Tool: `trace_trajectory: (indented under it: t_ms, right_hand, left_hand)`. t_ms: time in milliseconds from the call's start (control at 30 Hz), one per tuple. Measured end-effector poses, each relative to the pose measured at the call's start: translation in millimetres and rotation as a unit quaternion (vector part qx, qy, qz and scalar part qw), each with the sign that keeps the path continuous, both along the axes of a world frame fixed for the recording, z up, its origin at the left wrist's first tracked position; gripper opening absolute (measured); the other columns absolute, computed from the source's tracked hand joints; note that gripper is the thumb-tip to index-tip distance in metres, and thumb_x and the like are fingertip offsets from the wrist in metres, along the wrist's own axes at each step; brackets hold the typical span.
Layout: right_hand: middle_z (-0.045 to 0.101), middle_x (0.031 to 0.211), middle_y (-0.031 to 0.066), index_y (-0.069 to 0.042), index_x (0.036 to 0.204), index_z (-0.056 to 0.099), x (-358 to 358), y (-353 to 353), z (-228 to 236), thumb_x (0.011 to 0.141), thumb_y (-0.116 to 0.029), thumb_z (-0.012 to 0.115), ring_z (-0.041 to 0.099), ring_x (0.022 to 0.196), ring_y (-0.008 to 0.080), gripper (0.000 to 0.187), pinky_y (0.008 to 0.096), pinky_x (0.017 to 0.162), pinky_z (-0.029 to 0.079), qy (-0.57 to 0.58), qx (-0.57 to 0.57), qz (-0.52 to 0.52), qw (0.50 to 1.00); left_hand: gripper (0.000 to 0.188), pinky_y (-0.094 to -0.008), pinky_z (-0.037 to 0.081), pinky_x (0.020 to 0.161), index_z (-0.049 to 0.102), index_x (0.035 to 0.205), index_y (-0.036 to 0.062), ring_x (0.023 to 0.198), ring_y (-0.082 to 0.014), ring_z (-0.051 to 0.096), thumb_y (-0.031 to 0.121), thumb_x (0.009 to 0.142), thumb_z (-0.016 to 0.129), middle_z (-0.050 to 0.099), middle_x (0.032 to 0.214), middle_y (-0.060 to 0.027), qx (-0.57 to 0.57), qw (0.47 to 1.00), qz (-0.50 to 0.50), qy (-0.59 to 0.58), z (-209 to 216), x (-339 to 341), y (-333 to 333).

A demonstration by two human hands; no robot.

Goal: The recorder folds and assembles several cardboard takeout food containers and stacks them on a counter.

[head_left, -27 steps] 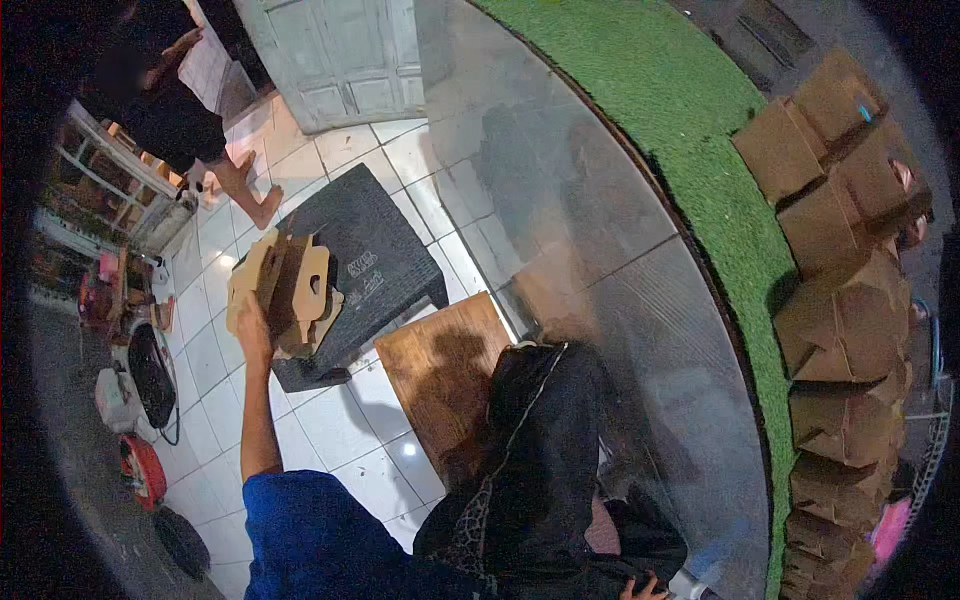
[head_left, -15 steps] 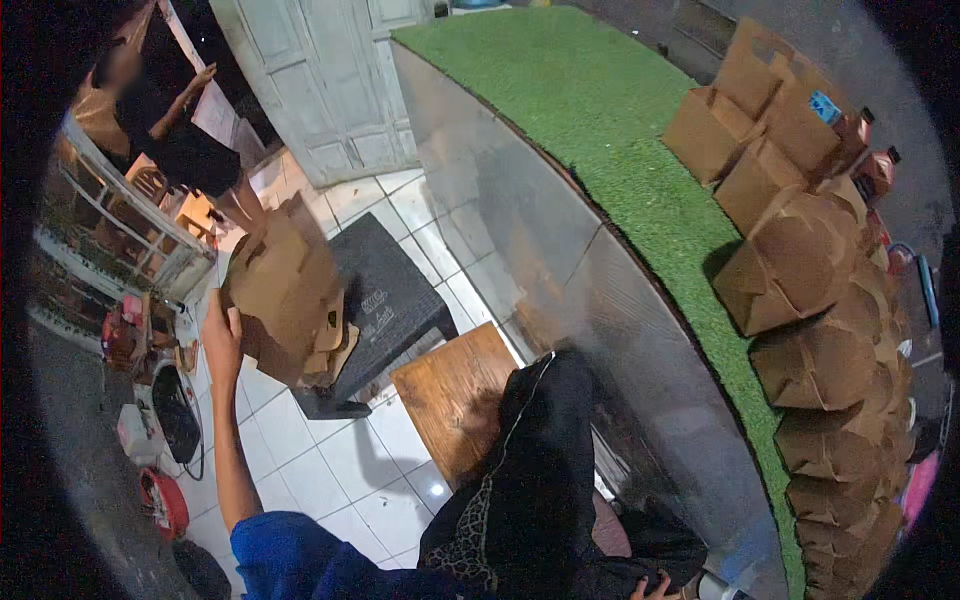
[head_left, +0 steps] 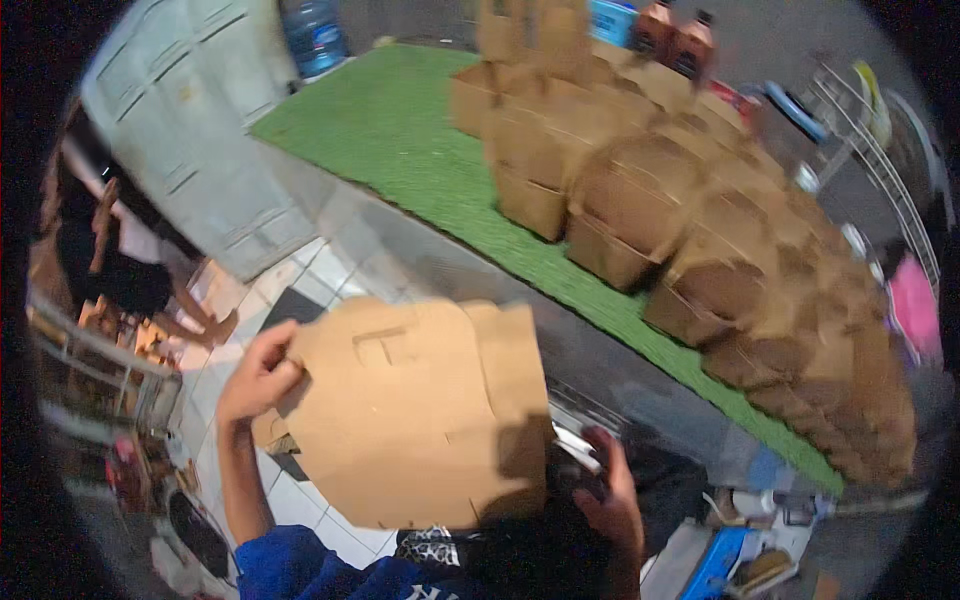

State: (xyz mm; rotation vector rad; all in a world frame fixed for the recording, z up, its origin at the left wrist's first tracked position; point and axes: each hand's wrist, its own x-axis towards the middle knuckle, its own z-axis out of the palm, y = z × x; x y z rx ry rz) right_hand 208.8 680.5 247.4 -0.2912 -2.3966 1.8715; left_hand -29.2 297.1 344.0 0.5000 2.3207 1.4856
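A flat, unfolded brown cardboard box with curved flaps and cut slots spans the space in front of my body. My left hand pinches its upper left edge, the thumb on the near face. Apart from its right edge, my right hand is raised with thumb and fingers spread and nothing between them. A corner of another brown cardboard piece shows beneath the sheet, by my left wrist.
Several folded brown boxes line the counter topped with green artificial grass. Behind them stand bottles with reddish-brown contents. A blue water jug is by the pale door. At far left is another person.
My left hand has brought one flat box from the stack at the dark table in front of my body. My right hand has come up from my lap. The view has swung right.
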Motion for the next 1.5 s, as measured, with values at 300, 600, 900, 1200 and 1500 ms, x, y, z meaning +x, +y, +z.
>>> trace_trajectory:
  t_ms: [300,600,900,1200,1500]
  right_hand:
    - [0.050,0.127,0.0115,-0.001,0.140,0.031,9,-3,-35,0.082,-0.029,0.070,0.047,0.118,0.0193,0.075,0.0367,0.100,0.039,-0.090,-0.146,-0.046,0.984]
    - [0.059,0.115,0.0136,-0.002,0.125,0.048,12,-8,-41,0.099,-0.025,0.039,0.053,0.110,0.0202,0.036,0.0363,0.095,0.042,-0.078,-0.167,-0.121,0.975]
    - [0.060,0.102,0.0114,0.003,0.118,0.046,9,-9,-36,0.097,-0.015,0.042,0.056,0.090,0.0133,0.028,0.0304,0.083,0.046,0.016,-0.171,-0.214,0.962]
    - [0.055,0.088,0.0056,0.001,0.114,0.045,43,1,-41,0.100,-0.020,0.042,0.054,0.076,0.0133,0.026,0.0295,0.072,0.045,0.057,0.062,-0.352,0.932]
    - [0.050,0.086,0.0030,-0.003,0.110,0.045,73,15,-28,0.101,-0.019,0.040,0.048,0.078,0.0095,0.019,0.0255,0.069,0.042,0.058,0.002,-0.477,0.877]
  left_hand:
    - [0.042,-0.0201,0.038,0.052,0.053,0.121,0.0060,0.058,-0.0034,0.048,0.007,0.080,0.062,0.057,0.072,0.0041,0.146,0.982,0.007,-0.122,-57,5,135]
    - [0.056,-0.0290,0.048,0.082,0.055,0.116,-0.0020,0.094,-0.0172,0.060,0.032,0.073,0.067,0.061,0.104,-0.0112,0.228,0.952,0.006,-0.204,-74,17,133]
    - [0.054,-0.0300,0.046,0.089,0.051,0.121,-0.0027,0.102,-0.0176,0.059,0.013,0.074,0.071,0.062,0.108,-0.0092,0.281,0.922,-0.024,-0.266,-97,11,126]
    - [0.042,-0.0257,0.047,0.082,0.052,0.120,0.0015,0.087,-0.0100,0.058,0.011,0.083,0.070,0.062,0.101,-0.0021,0.252,0.918,-0.040,-0.304,-122,8,138]
    - [0.071,-0.0258,0.051,0.071,0.049,0.126,0.0035,0.088,-0.0097,0.060,0.018,0.067,0.085,0.061,0.106,-0.0030,0.223,0.908,-0.098,-0.341,-139,31,166]
